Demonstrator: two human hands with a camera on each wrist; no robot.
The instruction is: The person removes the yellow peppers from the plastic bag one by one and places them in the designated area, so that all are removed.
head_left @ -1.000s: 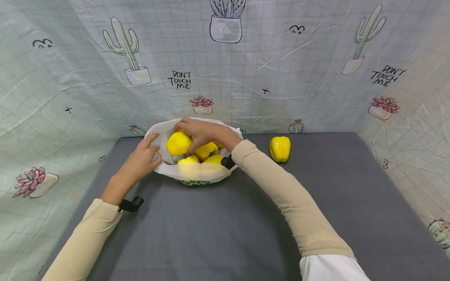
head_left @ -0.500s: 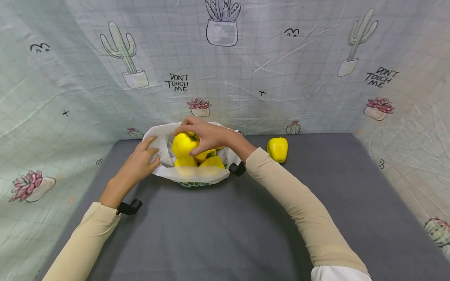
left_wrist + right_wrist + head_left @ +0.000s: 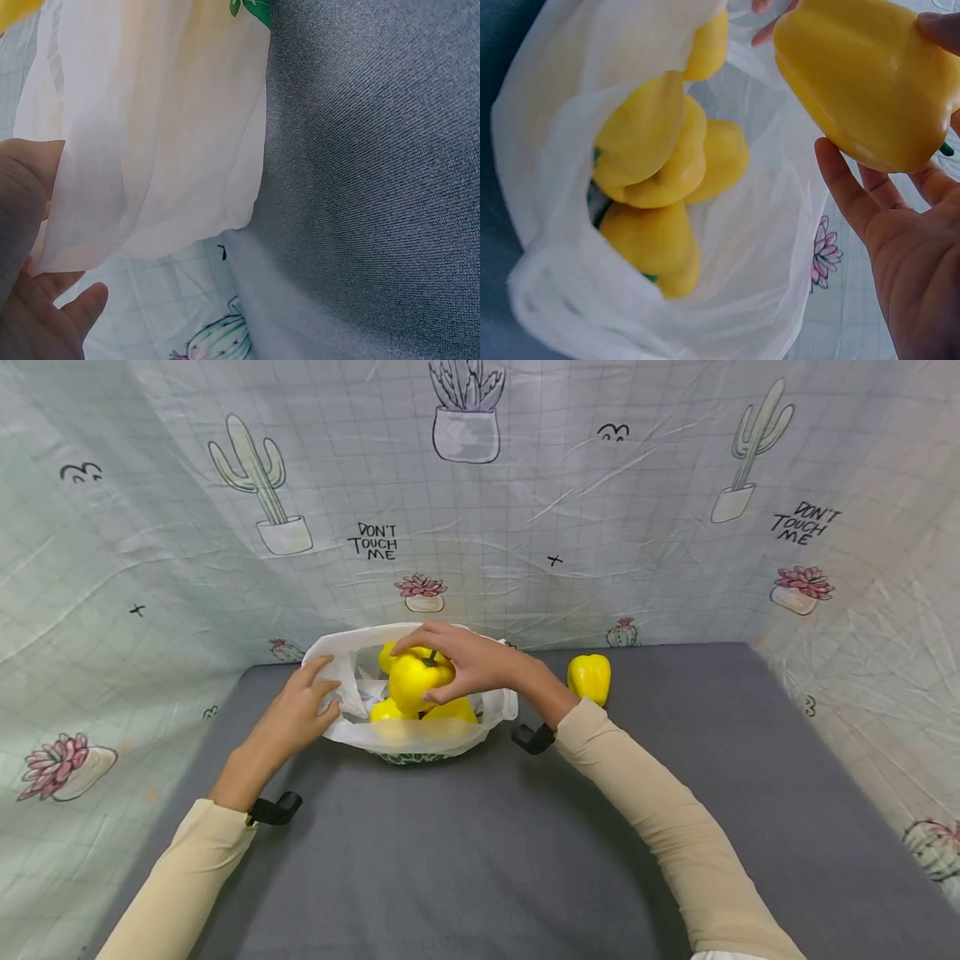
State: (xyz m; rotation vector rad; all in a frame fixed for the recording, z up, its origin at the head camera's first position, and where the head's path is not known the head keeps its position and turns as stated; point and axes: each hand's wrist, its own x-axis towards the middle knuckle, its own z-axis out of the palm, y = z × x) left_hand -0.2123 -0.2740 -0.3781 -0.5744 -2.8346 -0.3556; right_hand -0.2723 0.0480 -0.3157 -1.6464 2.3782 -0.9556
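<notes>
My right hand point(image 3: 483, 662) grips a yellow bell pepper point(image 3: 414, 687) with a green stem, holding it above the mouth of a white plastic bag point(image 3: 352, 733). Thumb and fingers lie on opposite sides of this pepper point(image 3: 862, 82) in the right wrist view. Several more yellow bell peppers point(image 3: 652, 142) lie inside the bag. At the bag's left side, my left hand point(image 3: 296, 718) holds the rim. The left wrist view has the bag's edge point(image 3: 97, 202) between thumb and fingers; part of that hand is cut off.
One yellow bell pepper point(image 3: 589, 678) stands apart on the grey cloth-covered table point(image 3: 420, 860), right of the bag. A printed cactus curtain point(image 3: 540, 493) hangs behind and along both sides of the table. Each wrist wears a black camera mount point(image 3: 276, 808).
My right hand has drawn the bell pepper to the right and turned it so its stem shows. The left hand stays at the bag's rim. The head view has shifted slightly.
</notes>
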